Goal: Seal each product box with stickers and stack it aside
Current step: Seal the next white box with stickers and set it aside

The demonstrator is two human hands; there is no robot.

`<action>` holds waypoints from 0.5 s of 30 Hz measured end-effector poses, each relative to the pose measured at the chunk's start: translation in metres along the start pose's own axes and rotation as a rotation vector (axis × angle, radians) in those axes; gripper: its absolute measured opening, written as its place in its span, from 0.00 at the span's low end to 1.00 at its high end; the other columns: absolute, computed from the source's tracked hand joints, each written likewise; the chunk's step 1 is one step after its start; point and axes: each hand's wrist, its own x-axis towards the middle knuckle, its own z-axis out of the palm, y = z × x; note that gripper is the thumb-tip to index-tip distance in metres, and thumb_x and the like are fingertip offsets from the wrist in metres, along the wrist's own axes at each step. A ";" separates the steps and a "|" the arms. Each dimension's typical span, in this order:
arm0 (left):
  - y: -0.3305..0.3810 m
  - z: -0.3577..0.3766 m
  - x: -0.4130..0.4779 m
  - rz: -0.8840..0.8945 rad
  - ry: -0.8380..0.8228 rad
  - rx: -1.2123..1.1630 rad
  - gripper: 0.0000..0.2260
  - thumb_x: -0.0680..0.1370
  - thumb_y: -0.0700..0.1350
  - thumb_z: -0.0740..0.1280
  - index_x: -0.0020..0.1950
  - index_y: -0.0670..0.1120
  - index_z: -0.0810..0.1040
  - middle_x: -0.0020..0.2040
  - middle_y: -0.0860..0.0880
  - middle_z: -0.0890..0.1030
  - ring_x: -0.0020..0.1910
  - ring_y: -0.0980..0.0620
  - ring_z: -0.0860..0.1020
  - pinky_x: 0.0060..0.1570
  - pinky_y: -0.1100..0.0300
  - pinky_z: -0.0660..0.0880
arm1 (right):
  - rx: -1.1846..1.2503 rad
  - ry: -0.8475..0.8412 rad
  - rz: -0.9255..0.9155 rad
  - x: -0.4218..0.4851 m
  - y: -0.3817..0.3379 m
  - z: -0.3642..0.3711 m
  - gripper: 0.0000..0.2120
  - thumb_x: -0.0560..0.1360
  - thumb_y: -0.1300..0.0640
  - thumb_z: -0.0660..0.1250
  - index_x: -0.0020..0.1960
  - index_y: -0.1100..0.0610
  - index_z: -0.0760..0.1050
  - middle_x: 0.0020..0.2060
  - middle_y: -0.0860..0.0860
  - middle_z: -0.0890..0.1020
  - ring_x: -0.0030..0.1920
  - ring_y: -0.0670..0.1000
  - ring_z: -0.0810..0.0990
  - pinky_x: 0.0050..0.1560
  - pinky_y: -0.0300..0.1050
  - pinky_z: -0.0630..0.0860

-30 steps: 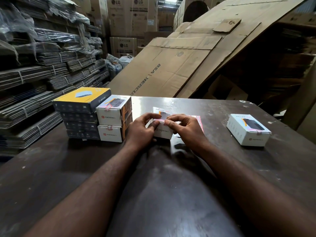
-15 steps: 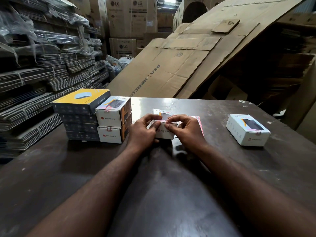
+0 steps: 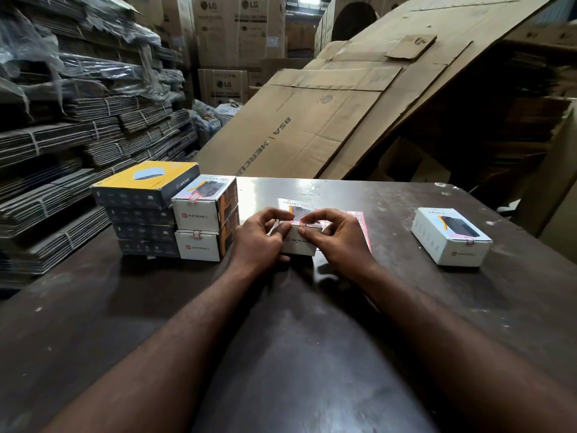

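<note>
Hardly anything has shifted: both hands stay on the box (image 3: 300,245) mid-surface (image 3: 281,339). Stacked boxes (image 3: 199,215) stand just beside the left hand (image 3: 259,242); a lone box (image 3: 449,235) lies well right of the right hand (image 3: 338,242). Fingers (image 3: 269,214) curl round the box, thumbs pressing a sticker (image 3: 296,222) at its front edge. The hands hide its sides and part of the sheet (image 3: 359,220) behind.
</note>
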 end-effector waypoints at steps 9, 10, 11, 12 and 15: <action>-0.001 0.001 0.001 -0.001 0.022 -0.007 0.06 0.81 0.41 0.69 0.55 0.50 0.82 0.53 0.46 0.85 0.38 0.56 0.83 0.29 0.56 0.82 | 0.060 -0.018 -0.048 0.002 0.000 0.002 0.09 0.71 0.61 0.78 0.42 0.48 0.83 0.42 0.52 0.84 0.30 0.46 0.68 0.32 0.40 0.68; -0.001 0.001 0.001 -0.002 0.029 -0.003 0.06 0.80 0.41 0.69 0.54 0.50 0.82 0.53 0.46 0.85 0.38 0.56 0.83 0.28 0.56 0.82 | 0.062 -0.020 -0.052 0.002 0.000 0.003 0.10 0.72 0.62 0.77 0.42 0.47 0.83 0.45 0.55 0.85 0.31 0.47 0.68 0.33 0.41 0.68; -0.001 0.001 0.001 -0.004 0.033 -0.001 0.06 0.80 0.41 0.69 0.54 0.50 0.82 0.53 0.46 0.85 0.38 0.56 0.83 0.28 0.56 0.82 | 0.062 -0.017 -0.055 0.003 0.000 0.003 0.10 0.72 0.62 0.77 0.41 0.47 0.82 0.47 0.55 0.85 0.31 0.47 0.69 0.33 0.41 0.68; -0.001 0.001 0.000 -0.006 0.038 0.003 0.06 0.80 0.41 0.69 0.54 0.50 0.82 0.53 0.46 0.85 0.38 0.55 0.83 0.29 0.56 0.82 | 0.062 -0.016 -0.056 0.003 0.000 0.004 0.11 0.73 0.63 0.76 0.41 0.47 0.82 0.48 0.55 0.85 0.32 0.47 0.69 0.34 0.40 0.68; 0.001 0.001 -0.001 -0.004 0.059 0.022 0.06 0.80 0.41 0.69 0.55 0.48 0.82 0.54 0.47 0.84 0.39 0.56 0.83 0.28 0.58 0.81 | 0.061 -0.035 -0.052 0.004 0.002 0.003 0.12 0.73 0.66 0.75 0.42 0.48 0.82 0.50 0.51 0.85 0.34 0.50 0.70 0.34 0.40 0.68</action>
